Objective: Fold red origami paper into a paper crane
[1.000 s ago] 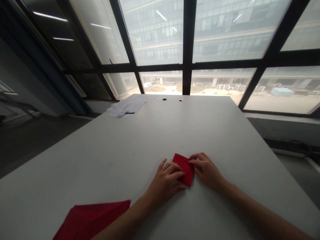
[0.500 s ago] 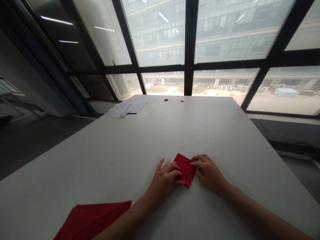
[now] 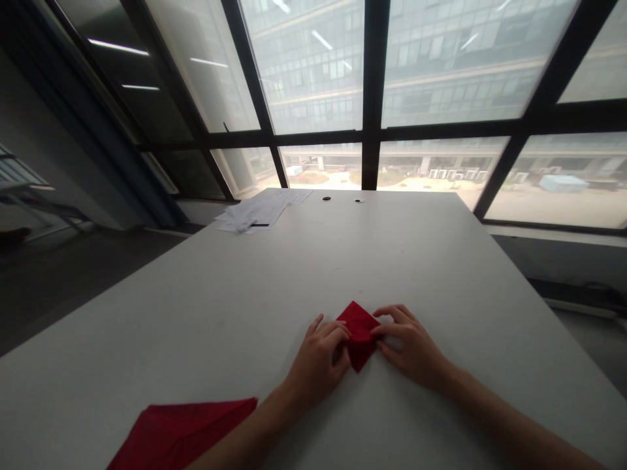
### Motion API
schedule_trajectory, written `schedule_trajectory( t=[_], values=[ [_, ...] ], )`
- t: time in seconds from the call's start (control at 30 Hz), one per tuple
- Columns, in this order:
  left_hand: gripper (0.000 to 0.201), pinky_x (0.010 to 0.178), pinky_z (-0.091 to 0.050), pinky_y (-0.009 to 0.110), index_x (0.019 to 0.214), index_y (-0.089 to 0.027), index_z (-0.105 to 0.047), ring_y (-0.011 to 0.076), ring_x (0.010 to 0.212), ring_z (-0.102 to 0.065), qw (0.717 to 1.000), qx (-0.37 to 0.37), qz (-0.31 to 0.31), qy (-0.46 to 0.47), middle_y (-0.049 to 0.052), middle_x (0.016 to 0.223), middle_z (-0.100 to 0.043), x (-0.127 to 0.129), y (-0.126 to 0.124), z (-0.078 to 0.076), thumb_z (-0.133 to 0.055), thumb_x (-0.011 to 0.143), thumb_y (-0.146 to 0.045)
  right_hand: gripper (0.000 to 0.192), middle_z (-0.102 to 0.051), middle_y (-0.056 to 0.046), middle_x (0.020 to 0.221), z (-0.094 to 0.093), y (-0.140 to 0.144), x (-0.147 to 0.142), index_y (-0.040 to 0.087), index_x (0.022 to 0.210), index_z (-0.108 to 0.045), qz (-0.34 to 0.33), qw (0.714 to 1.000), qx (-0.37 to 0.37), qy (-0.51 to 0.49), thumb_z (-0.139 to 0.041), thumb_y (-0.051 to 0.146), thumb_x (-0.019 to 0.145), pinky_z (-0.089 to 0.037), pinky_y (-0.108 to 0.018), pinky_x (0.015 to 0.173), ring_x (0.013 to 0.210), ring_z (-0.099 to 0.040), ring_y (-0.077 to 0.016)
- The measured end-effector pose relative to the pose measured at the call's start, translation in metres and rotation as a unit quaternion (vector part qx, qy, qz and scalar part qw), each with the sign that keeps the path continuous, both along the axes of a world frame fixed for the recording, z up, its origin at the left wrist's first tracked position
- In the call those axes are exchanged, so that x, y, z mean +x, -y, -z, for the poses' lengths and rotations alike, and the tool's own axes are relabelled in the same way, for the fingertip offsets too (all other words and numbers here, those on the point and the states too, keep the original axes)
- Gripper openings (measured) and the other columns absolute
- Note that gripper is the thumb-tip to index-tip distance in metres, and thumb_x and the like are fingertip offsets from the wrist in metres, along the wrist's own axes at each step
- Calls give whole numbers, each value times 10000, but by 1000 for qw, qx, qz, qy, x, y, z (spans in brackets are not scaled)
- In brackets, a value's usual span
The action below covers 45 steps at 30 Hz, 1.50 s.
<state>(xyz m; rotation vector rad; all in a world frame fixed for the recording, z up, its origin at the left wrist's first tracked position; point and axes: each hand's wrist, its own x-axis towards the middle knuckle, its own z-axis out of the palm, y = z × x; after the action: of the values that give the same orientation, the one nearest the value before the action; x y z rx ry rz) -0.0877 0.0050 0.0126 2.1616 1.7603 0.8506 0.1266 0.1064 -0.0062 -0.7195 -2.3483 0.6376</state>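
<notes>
A small folded square of red paper (image 3: 358,324) sits in front of me, one corner pointing away and another toward me. My left hand (image 3: 321,356) has its fingers closed on the paper's left corner, the thumb low and the fingertips on top. On the opposite corner, my right hand (image 3: 405,343) pinches the edge between thumb and fingers. A crease or raised fold runs across the paper between the two hands. The lower layers are partly hidden by my fingers.
A larger red paper sheet (image 3: 181,427) lies at the lower left, partly under my left forearm. White papers (image 3: 257,209) are spread at the far left of the white table (image 3: 421,254). Two cable holes (image 3: 326,198) are near the far edge, before tall windows.
The red paper has turned slightly, so its corners now point away and toward me. My left thumb has drawn back along its lower edge, and a fold bulges across the middle.
</notes>
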Motion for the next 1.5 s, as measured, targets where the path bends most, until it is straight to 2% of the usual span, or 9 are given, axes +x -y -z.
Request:
schedule_trajectory(
  t=[0.2,0.4,0.6,0.67,1.0,1.17,1.27,1.37,1.5],
  values=[
    [60,1161,-258,507,923,-243,-639,201,1070,-620,999,-19,-2,28,13,1051,-692,-3,-3,5,-597,897,-209,132,-652,-61,1146,4,-4,-2,276,843,-740,1,1000,-9,-4,-638,205,889,-501,-412,948,1099,-554,-243],
    [82,1131,-305,484,896,-228,-607,188,1005,-629,998,-23,-24,45,-5,969,-694,-3,-7,8,-579,885,-152,138,-660,-62,1118,3,-5,-4,236,819,-711,13,1000,-19,0,-610,199,907,-495,-393,941,1075,-557,-228],
    [307,1124,-328,497,1110,-245,-593,185,960,-636,997,-12,-41,60,6,1011,-693,-4,-7,12,-608,838,-102,118,-660,-63,1088,4,-7,-6,225,814,-682,42,999,-14,5,-608,190,900,-489,-392,938,1058,-557,-228],
    [279,1128,-326,501,1078,-264,-627,187,995,-628,998,-10,-25,50,4,1030,-691,-4,-7,12,-583,861,-95,110,-659,-60,1074,4,-7,-7,222,816,-671,51,999,-13,5,-609,172,893,-488,-384,935,1052,-557,-225],
    [221,958,-500,400,1034,-228,-695,205,991,-578,1000,11,-20,17,67,1049,-610,-1,-5,11,-554,903,-120,112,-658,-64,1062,5,-6,-7,227,884,-672,66,998,16,4,-597,145,890,-506,-368,909,1030,-569,-223],
    [233,917,-527,352,1045,-230,-701,192,993,-580,1000,9,-14,22,65,1065,-603,-1,-5,11,-560,902,-113,332,-625,-50,1231,-6,6,-5,311,1098,-702,4,995,89,36,-567,101,880,-453,-422,980,1141,-531,-238],
    [259,1018,-486,418,1084,-232,-695,200,1036,-592,1000,13,-18,-15,61,1103,-629,-1,-4,8,-546,908,-116,351,-634,-46,1216,-13,13,-5,332,1168,-684,-33,992,88,90,-604,153,877,-439,-426,971,1130,-528,-247],
    [327,1165,-332,502,1195,-227,-656,219,1207,-554,996,39,-18,-81,64,1252,-627,2,-1,4,-491,932,-123,306,-640,-52,1197,-16,15,-7,331,1198,-674,-32,990,76,116,-593,238,918,-439,-417,959,1104,-535,-240],
    [408,1199,-279,507,1390,-203,-514,233,1399,-410,985,27,37,-166,73,1461,-514,8,6,4,-447,996,-289,294,-639,-62,1197,-16,14,-7,319,1210,-667,-19,989,77,121,-580,264,934,-433,-418,961,1098,-535,-239]
  ],
)
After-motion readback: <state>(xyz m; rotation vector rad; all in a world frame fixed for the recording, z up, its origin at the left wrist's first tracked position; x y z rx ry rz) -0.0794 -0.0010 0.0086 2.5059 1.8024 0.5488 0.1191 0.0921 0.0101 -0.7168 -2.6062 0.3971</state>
